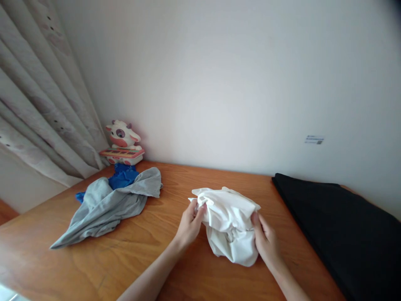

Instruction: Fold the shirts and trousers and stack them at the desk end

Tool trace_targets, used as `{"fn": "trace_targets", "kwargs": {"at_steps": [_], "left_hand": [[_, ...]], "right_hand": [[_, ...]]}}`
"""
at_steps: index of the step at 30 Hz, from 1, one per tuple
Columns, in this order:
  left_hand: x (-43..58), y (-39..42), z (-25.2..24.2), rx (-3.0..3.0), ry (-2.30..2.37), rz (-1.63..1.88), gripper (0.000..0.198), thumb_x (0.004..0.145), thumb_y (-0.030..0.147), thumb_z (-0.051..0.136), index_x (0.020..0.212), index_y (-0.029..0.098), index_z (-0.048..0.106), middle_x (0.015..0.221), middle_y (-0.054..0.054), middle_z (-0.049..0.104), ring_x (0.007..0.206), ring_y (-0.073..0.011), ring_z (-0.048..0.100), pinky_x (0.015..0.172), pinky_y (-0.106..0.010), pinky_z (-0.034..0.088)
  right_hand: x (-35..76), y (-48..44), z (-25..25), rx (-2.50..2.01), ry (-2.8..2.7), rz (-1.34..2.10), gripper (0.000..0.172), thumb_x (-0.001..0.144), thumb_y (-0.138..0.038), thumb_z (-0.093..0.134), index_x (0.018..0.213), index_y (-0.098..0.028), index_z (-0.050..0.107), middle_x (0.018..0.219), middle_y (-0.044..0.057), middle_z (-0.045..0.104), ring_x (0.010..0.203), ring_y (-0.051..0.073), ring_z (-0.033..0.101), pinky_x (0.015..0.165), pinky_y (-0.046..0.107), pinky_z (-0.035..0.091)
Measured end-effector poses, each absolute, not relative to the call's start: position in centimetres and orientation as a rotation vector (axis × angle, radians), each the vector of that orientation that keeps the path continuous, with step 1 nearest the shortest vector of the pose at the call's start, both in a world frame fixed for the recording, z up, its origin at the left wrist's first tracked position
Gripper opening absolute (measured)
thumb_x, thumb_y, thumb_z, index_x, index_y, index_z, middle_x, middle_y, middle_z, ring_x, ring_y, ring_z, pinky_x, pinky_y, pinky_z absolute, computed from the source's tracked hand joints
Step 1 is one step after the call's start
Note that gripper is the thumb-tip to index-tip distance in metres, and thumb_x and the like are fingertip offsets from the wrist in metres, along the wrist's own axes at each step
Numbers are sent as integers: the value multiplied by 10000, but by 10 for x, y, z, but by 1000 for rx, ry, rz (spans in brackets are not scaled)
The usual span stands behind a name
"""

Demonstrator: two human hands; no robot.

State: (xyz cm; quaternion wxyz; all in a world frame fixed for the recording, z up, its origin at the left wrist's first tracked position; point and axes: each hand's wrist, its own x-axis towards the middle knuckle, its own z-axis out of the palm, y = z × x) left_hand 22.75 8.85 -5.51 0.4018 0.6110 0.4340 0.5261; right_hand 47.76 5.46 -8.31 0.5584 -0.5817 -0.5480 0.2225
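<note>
A crumpled white cloth (228, 221) lies bunched on the wooden table (175, 267) in front of me. My left hand (189, 223) pinches its left edge, fingers closed on the fabric. My right hand (265, 241) grips the cloth's right side, thumb pressed into the folds. Both forearms reach in from the bottom of the view.
A grey garment (106, 207) lies spread at the left, over a blue cloth (123, 177). Behind them a cow-shaped toy keyboard (123, 143) stands by the curtain (40, 104). A black fabric (341, 230) covers the table's right side. A white wall runs behind.
</note>
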Motion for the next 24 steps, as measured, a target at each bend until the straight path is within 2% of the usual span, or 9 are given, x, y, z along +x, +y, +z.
{"fn": "trace_targets", "kwargs": {"at_steps": [4,6,8,11,13,16,18,21,24], "left_hand": [[212,95,-31,1127,1005,1588,486,822,681,691,898,208,608,722,39,583,633,-113,535,580,-204,441],[206,97,-23,980,961,1640,504,767,666,758,935,212,616,743,41,607,652,-113,566,600,-200,457],[204,98,-23,885,948,1606,515,730,641,800,942,207,622,746,42,616,637,-108,572,603,-204,466],[210,98,-35,874,936,1445,506,707,580,848,946,193,626,786,25,644,650,-110,590,623,-216,490],[217,93,-44,954,878,1322,499,697,507,884,985,192,626,864,2,674,714,-124,622,675,-235,514],[230,77,-48,1164,722,1112,457,748,454,871,1041,193,637,937,-30,695,790,-148,648,733,-260,522],[237,65,-45,1324,623,968,435,811,478,818,1095,192,652,1002,-64,708,870,-186,665,782,-296,531],[238,54,-39,1517,584,929,474,887,571,700,1173,197,644,1154,-125,699,1031,-262,667,892,-385,543],[230,58,-38,1734,766,1120,488,963,606,549,1238,207,610,1282,-152,657,1185,-298,618,1030,-461,488]], "right_hand": [[489,57,-81,-1367,-1229,286,492,983,-620,445,864,-211,691,754,83,742,718,235,709,619,290,542],[494,60,-82,-1354,-1266,144,403,1002,-533,467,995,-199,694,888,105,766,820,246,727,696,318,568],[496,62,-82,-1313,-1348,-18,360,992,-459,515,1174,-182,656,1101,148,747,1005,280,714,849,397,577],[494,61,-79,-1226,-1531,-209,436,959,-374,584,1350,-184,556,1284,178,655,1198,317,623,1010,514,511],[489,56,-75,-1170,-1666,-235,501,930,-367,635,1392,-209,521,1298,162,638,1221,319,598,1028,526,496],[477,46,-72,-1163,-1844,-144,718,827,-456,758,1447,-219,485,1343,157,624,1230,345,590,1019,525,500],[468,42,-72,-1204,-1909,-15,647,799,-453,772,1371,-221,577,1263,145,679,1144,349,637,963,509,527],[460,41,-75,-1222,-1883,307,252,845,-360,678,1065,-247,733,1029,102,757,967,316,696,873,453,558],[458,45,-80,-1180,-1543,605,266,878,-422,609,1031,-253,749,1056,98,769,1012,320,704,896,447,565]]}}
